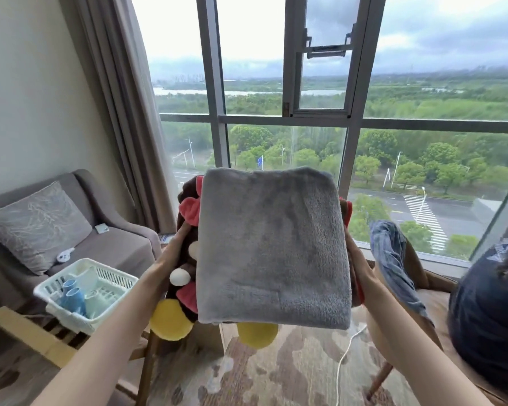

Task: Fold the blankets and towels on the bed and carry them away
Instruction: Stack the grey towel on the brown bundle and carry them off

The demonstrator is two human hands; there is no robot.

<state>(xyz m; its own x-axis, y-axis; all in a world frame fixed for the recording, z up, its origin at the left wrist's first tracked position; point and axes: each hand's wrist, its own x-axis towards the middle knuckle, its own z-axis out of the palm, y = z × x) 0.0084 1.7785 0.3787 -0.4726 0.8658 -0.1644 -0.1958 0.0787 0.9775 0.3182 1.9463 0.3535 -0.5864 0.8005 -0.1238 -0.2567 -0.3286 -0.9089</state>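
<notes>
A folded grey fleece blanket lies on top of a folded brown blanket with red, white and yellow cartoon patches. I carry the stack in front of me, chest-high, facing the window. My left hand grips the stack's left side, fingers tucked under the brown blanket. My right hand holds the right side, mostly hidden behind the grey blanket's edge. The bed is out of view.
A grey armchair with a cushion stands at left. A white basket with blue cups sits on a wooden rack. At right are a wooden chair with blue cloth, a person's dark-clothed back, and a white cable on the carpet.
</notes>
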